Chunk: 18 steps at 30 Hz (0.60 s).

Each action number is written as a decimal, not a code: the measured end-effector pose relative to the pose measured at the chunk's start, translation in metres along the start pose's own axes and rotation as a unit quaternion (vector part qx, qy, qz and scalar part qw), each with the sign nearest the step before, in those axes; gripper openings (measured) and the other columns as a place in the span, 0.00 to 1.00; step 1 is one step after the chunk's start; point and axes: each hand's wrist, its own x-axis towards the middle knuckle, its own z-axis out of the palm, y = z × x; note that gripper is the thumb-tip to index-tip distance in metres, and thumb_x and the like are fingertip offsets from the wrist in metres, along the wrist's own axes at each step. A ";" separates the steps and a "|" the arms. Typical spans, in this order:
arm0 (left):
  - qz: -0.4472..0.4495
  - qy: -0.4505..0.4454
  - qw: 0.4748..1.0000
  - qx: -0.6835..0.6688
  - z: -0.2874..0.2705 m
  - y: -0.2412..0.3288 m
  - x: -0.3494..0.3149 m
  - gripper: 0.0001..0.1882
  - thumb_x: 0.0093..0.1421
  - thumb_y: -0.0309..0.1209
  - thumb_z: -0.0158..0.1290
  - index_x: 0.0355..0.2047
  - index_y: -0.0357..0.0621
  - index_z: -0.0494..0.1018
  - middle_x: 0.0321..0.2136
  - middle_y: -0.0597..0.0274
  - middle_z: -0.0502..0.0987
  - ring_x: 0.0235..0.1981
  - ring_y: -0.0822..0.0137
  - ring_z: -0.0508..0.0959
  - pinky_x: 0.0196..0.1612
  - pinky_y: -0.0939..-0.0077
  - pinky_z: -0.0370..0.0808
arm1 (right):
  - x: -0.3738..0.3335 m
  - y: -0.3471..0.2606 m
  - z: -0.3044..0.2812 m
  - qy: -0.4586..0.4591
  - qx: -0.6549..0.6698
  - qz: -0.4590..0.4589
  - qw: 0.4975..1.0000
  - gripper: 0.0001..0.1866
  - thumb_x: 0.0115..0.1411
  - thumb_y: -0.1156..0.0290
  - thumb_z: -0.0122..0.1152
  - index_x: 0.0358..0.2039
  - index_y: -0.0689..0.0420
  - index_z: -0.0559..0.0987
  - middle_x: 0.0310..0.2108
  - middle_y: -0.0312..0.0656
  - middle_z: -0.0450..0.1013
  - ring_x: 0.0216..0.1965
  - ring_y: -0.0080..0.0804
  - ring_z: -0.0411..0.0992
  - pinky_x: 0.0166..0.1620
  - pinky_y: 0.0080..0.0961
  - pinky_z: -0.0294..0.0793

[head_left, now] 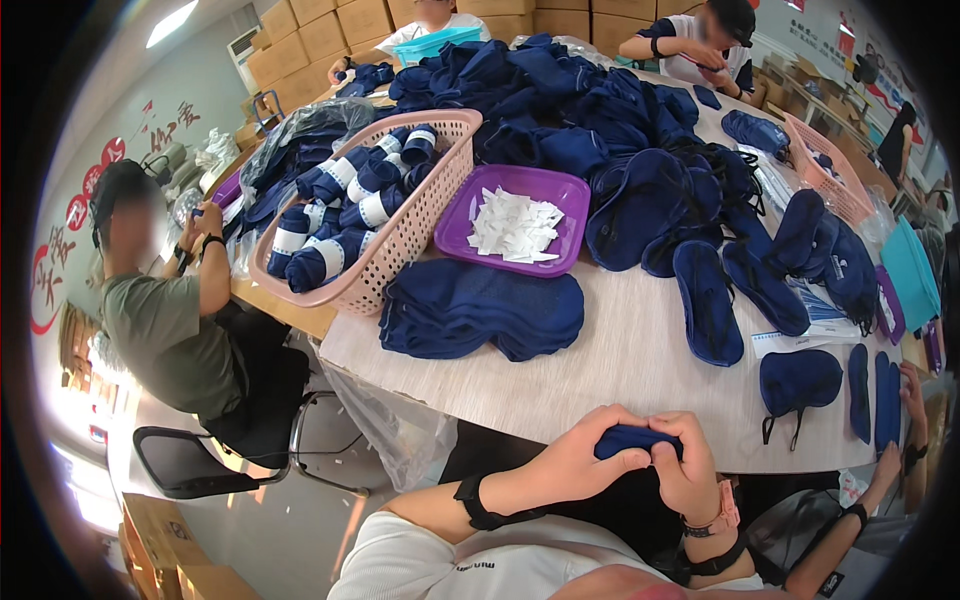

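Both hands are together just off the table's near edge, closed around a rolled navy cloth piece (632,440). My left hand (565,462) wraps it from the left, thumb along its near side. My right hand (690,475) grips its right end, thumbs nearly meeting. Beyond them on the table lies a stack of flat navy cloth pieces (480,310). Behind the stack, a purple tray (452,232) holds small white paper slips (515,225). To its left stands a pink basket (412,240) with several navy rolls (370,207) in white paper bands.
A large navy cloth heap (540,100) covers the table's far side. Flat navy pieces with cords (708,305) and a small navy pouch-like piece (800,382) lie to the right. Co-workers sit at left (170,330) and far side (705,50); another person's hands (890,465) show at right.
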 end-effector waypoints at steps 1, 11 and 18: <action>-0.001 0.001 1.000 0.000 0.000 0.001 0.001 0.16 0.50 0.31 0.53 0.38 0.40 0.65 0.31 0.60 0.69 0.33 0.72 0.68 0.37 0.79 0.65 | 0.000 0.000 0.003 0.017 -0.021 -0.013 1.000 0.09 0.52 0.78 0.47 0.35 0.64 0.67 0.35 0.48 0.65 0.37 0.37 0.66 0.42 0.24 0.63; 0.022 -0.010 0.998 -0.056 0.019 -0.003 0.005 0.15 0.49 0.25 0.52 0.39 0.39 0.65 0.31 0.60 0.70 0.35 0.71 0.68 0.39 0.78 0.64 | -0.007 -0.007 0.011 0.158 -0.097 -0.109 0.977 0.07 0.54 0.72 0.45 0.28 0.63 0.69 0.31 0.46 0.68 0.34 0.41 0.66 0.43 0.35 0.64; 0.119 -0.016 0.987 -0.107 0.022 0.003 0.004 0.16 0.42 0.18 0.51 0.34 0.40 0.70 0.33 0.60 0.71 0.36 0.65 0.68 0.41 0.75 0.64 | -0.009 -0.031 0.009 0.158 -0.037 -0.249 0.955 0.02 0.47 0.74 0.50 0.21 0.57 0.71 0.27 0.36 0.70 0.32 0.30 0.66 0.45 0.35 0.62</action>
